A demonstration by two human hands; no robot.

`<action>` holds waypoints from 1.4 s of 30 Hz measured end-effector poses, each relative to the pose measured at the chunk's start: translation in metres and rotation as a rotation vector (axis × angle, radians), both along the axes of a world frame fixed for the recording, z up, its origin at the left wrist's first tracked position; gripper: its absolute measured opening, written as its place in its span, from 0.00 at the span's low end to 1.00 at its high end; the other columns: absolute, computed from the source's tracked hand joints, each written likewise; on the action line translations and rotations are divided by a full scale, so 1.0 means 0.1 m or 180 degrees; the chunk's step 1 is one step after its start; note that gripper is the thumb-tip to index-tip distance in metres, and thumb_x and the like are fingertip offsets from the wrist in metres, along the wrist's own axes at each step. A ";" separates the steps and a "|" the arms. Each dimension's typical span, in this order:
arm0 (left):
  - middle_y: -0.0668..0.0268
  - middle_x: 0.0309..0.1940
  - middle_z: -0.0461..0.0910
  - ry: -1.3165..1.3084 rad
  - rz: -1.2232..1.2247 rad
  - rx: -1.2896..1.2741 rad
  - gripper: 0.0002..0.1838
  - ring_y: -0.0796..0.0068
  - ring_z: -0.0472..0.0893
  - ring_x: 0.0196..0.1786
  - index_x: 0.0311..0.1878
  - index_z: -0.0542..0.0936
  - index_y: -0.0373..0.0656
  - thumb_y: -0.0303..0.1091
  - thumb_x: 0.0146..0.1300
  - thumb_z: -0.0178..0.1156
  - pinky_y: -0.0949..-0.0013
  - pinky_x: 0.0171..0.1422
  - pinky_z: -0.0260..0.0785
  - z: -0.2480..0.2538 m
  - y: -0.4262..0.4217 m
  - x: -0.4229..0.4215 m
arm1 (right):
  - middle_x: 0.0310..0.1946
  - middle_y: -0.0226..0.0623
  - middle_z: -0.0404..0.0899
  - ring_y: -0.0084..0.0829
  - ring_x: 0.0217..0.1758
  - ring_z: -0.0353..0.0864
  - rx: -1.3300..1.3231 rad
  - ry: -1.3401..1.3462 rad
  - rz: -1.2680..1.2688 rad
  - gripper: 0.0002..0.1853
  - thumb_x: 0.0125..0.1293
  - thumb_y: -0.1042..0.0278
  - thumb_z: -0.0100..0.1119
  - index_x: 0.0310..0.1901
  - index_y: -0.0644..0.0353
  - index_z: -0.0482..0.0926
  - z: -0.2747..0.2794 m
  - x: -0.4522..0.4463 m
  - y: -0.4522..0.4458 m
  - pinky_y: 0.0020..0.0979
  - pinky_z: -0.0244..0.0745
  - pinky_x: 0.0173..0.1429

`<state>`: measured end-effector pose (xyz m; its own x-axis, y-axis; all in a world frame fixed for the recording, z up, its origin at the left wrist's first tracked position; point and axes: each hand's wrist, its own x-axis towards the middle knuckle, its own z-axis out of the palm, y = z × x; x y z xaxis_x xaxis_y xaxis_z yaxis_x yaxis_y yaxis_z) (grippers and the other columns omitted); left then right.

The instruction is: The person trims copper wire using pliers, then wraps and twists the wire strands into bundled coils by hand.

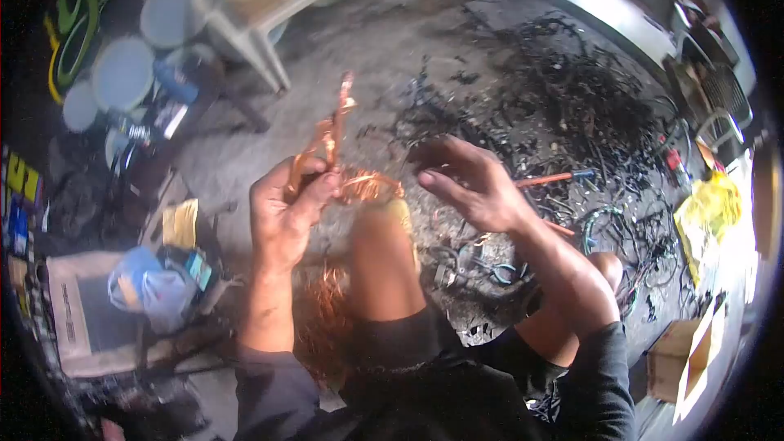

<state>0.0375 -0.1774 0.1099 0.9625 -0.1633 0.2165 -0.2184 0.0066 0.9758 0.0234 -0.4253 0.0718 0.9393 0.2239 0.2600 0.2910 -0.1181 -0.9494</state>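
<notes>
My left hand [294, 204] is closed round a bundle of bent copper wire [365, 186], pinched between thumb and fingers. One part of the bundle sticks up above the hand, and a coiled part reaches right, over my knee. To the right of the coil, my right hand [467, 181] is apart from it, fingers spread and curved, with nothing visible in it. More loose copper strands [331, 302] lie below, beside my leg. A copper-coloured rod with a dark end [545, 180] is on the floor past my right wrist.
Black stripped scraps [580, 98] cover the floor ahead and right. A white plastic bench [302, 4] stands ahead left, near round containers [122, 73]. A blue plastic bag [151, 286] lies at left. At right are a yellow bag [709, 208] and a cardboard box [674, 359].
</notes>
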 end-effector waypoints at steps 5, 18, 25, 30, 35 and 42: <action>0.68 0.31 0.81 0.0084 -0.0990 0.0029 0.08 0.84 0.77 0.32 0.38 0.80 0.36 0.28 0.59 0.66 0.79 0.37 0.70 0.17 -0.96 0.08 | 0.48 0.38 0.78 0.26 0.51 0.76 0.1681 -0.0355 -0.0405 0.22 0.66 0.69 0.58 0.59 0.65 0.68 0.40 -0.05 -0.22 0.30 0.73 0.56; 0.71 0.30 0.81 0.0340 -0.2050 0.0317 0.11 0.84 0.76 0.31 0.39 0.82 0.38 0.36 0.60 0.65 0.80 0.35 0.68 -0.29 -2.05 0.25 | 0.32 0.29 0.80 0.18 0.34 0.77 0.2090 0.0079 -0.1748 0.07 0.62 0.68 0.63 0.39 0.62 0.80 0.08 -0.39 -1.52 0.23 0.74 0.39; 0.68 0.33 0.83 0.0500 -0.1705 0.0137 0.13 0.84 0.77 0.29 0.41 0.81 0.39 0.36 0.57 0.68 0.81 0.26 0.67 -0.50 -2.01 0.31 | 0.38 0.33 0.82 0.24 0.41 0.79 -0.0227 0.0722 -0.2276 0.15 0.57 0.65 0.66 0.45 0.59 0.81 0.17 -0.55 -1.80 0.29 0.75 0.49; 0.73 0.28 0.80 0.0454 -0.1660 -0.0042 0.06 0.89 0.73 0.26 0.37 0.81 0.40 0.32 0.60 0.65 0.83 0.24 0.59 -0.54 -2.11 0.24 | 0.44 0.35 0.81 0.24 0.48 0.77 0.0967 0.0897 -0.1350 0.17 0.63 0.62 0.63 0.49 0.63 0.79 -0.06 -0.44 -1.43 0.28 0.72 0.55; 0.68 0.41 0.79 0.0798 -0.1784 -0.0519 0.13 0.85 0.76 0.39 0.49 0.78 0.38 0.36 0.67 0.57 0.78 0.46 0.70 -0.61 -2.17 0.17 | 0.38 0.32 0.82 0.19 0.42 0.78 0.1064 0.0819 -0.1667 0.13 0.66 0.66 0.59 0.47 0.67 0.79 -0.09 -0.35 -1.15 0.24 0.73 0.49; 0.64 0.41 0.81 0.1620 -0.1949 -0.0991 0.16 0.76 0.79 0.44 0.51 0.78 0.38 0.39 0.69 0.52 0.69 0.53 0.70 -0.60 -2.06 0.33 | 0.38 0.35 0.83 0.20 0.41 0.79 0.1180 0.1095 -0.1599 0.15 0.65 0.65 0.60 0.47 0.68 0.79 -0.11 -0.28 -1.16 0.24 0.74 0.47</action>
